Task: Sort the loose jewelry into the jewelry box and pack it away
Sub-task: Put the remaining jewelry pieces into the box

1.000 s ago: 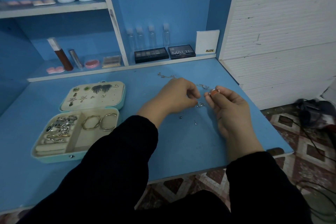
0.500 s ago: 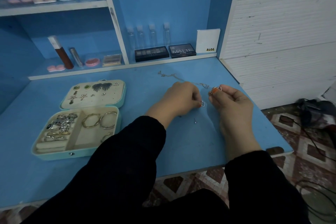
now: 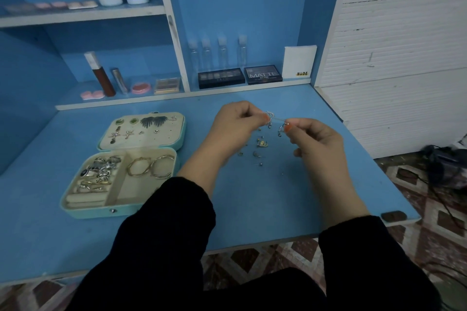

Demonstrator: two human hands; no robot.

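Both hands are raised a little above the blue table (image 3: 252,209), close together near its far middle. The left hand (image 3: 237,126) has its fingers curled in, thumb and forefinger pinching one end of a thin silver piece (image 3: 274,118). The right hand (image 3: 316,144) pinches the other end the same way, so the piece runs in a short taut line between the two thumbs. A curly bit sits at the left end and small parts hang down near the right end, but it is too small to tell what kind of jewelry it is. Right below the hands the loose jewelry (image 3: 261,144) lies scattered on the table: a gold-coloured bit in the middle with tiny studs and pins around it, none of them touching the hands. The jewelry box (image 3: 101,212) lies open to the left, well apart from the scatter. Its lid (image 3: 168,139) is folded back flat and carries earrings (image 3: 153,121) pinned in rows. In the tray, the left compartment holds a heap of rings (image 3: 101,169) and the right one holds two bangles (image 3: 151,166) lying side by side. On the low shelf behind stand two dark makeup palettes (image 3: 221,78) and, behind them, a row of small clear bottles (image 3: 218,50).
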